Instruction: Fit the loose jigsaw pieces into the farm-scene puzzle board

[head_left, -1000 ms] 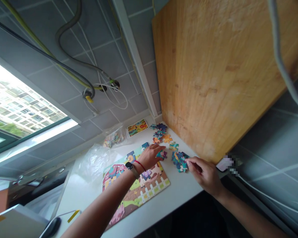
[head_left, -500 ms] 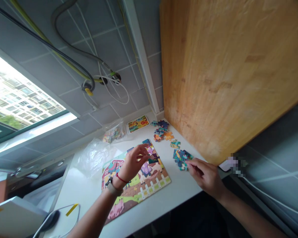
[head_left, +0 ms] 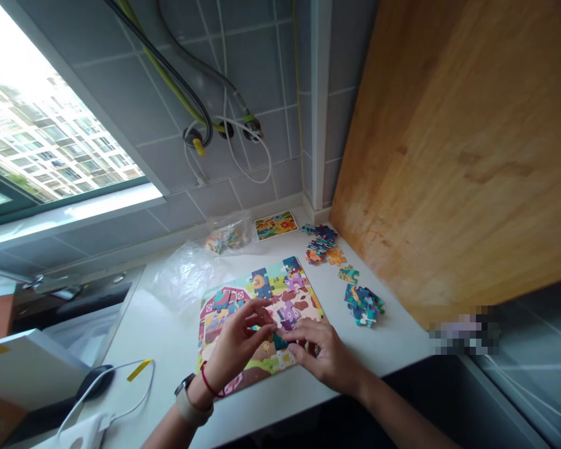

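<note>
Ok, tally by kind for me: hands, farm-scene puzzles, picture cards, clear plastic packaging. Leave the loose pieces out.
Hands: 2 (left hand, right hand)
Farm-scene puzzle: 1
Picture card: 1
Clear plastic packaging: 2 (bag of puzzle pieces, crumpled clear plastic)
Total: 6

Facing a puzzle board [head_left: 308, 305] on the counter [head_left: 168, 349], having a heap of pieces [head_left: 362, 305] to its right and a picture card [head_left: 275, 226] behind. Having wrapping [head_left: 184, 274] behind-left, a bag [head_left: 229, 237] between wrapping and card, a panel [head_left: 467, 174] right of the heap.
</note>
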Demonstrator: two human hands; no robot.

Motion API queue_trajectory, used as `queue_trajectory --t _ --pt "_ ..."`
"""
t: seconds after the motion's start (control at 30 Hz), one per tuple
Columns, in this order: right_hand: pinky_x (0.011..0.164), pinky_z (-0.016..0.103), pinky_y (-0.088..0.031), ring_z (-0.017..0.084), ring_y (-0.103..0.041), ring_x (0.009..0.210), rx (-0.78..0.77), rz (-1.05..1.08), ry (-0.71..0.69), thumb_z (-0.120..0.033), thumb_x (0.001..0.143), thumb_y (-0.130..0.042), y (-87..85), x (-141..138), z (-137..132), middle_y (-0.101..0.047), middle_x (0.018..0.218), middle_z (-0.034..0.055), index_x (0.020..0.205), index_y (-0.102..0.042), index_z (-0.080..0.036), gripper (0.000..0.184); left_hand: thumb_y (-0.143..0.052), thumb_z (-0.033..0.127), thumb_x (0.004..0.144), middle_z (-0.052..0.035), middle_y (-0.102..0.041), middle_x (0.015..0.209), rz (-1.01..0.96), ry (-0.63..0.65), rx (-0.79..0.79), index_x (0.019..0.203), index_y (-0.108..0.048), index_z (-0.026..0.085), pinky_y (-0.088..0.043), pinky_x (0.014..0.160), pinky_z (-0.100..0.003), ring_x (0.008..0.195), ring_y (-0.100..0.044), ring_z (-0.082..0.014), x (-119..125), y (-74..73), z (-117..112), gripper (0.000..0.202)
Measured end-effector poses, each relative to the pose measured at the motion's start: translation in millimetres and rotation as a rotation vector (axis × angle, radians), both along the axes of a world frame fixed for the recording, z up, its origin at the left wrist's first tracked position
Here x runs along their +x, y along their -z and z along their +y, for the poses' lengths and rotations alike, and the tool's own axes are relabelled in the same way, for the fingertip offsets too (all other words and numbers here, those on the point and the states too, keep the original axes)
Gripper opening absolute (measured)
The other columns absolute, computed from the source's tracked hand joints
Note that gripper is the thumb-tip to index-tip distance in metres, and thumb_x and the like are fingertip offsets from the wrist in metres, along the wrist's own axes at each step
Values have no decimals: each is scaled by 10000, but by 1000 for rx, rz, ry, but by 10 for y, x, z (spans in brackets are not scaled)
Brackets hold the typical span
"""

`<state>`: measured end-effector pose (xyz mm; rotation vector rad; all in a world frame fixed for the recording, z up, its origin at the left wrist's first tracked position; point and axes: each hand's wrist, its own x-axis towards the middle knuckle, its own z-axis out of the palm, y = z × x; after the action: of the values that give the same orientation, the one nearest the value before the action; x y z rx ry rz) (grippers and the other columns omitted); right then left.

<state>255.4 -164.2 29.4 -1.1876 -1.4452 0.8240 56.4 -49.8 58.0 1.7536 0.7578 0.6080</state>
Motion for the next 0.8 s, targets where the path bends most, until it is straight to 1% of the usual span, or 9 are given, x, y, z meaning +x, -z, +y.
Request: queue_trajectory --t 0.03,0.1,0.2,0.27,0.37,0.43,0.5,0.63,0.8 --pt "576 219 -524 140 -662 678 25 7 21 -237 949 -657 12 -2 1 -734 852 39 1031 -818 -213 183 -706 388 987 -10 -686 912 40 6 58 1252 -622 236 -652 698 -274 814 -737 -168 -24 15 -3 317" --pt "573 225 -506 148 -656 684 60 19 85 -242 968 -638 31 9 -18 -719 810 36 976 -809 -210 174 -651 381 1024 -32 -725 993 148 12 245 1254 -635 255 -663 751 -306 871 -747 -185 -95 43 -3 263" --pt "595 235 -518 162 -663 708 57 36 192 -274 994 -620 57 33 -40 -689 786 31 935 -789 -209 191 -605 365 1048 -68 -731 1200 330 18 587 1259 -661 283 -655 901 -421 1042 -742 -248 -278 109 10 233" --pt "630 238 -544 172 -686 754 38 38 247 -289 1005 -612 80 45 -30 -708 839 41 966 -791 -215 197 -614 371 1038 -92 -695 1325 423 -18 721 1306 -648 282 -622 994 -512 1199 -693 -310 -451 194 11 284" --pt "681 239 -579 194 -722 859 11 29 291 -301 1006 -620 113 54 0 -745 959 63 1059 -796 -229 198 -658 415 1002 -131 -593 1505 516 -148 801 1424 -584 253 -549 1093 -624 1425 -532 -400 -747 372 -30 458" --pt "694 238 -591 200 -731 886 -1 23 288 -306 1003 -628 127 58 13 -751 987 68 1073 -798 -233 198 -638 422 1013 -133 -523 1588 560 -195 817 1468 -564 245 -531 1114 -637 1501 -447 -416 -919 484 -88 494" --pt "683 234 -594 195 -732 865 -12 20 271 -311 1000 -637 135 60 17 -752 982 66 1072 -800 -234 194 -606 413 1033 -111 -481 1632 598 -196 827 1482 -576 267 -527 1122 -631 1532 -405 -415 -1035 553 -153 473" --pt "657 245 -594 188 -719 797 -37 23 264 -335 993 -654 142 58 25 -748 962 66 1055 -805 -226 196 -566 367 1054 -75 -428 1675 646 -148 833 1525 -566 326 -511 1146 -612 1558 -367 -406 -1076 544 -221 472" --pt "638 264 -588 180 -694 721 -48 -2 280 -368 983 -666 138 48 51 -758 968 68 1039 -818 -231 212 -590 344 1044 -74 -344 1719 637 -115 840 1537 -558 349 -443 1197 -631 1587 -299 -413 -936 431 -155 494"
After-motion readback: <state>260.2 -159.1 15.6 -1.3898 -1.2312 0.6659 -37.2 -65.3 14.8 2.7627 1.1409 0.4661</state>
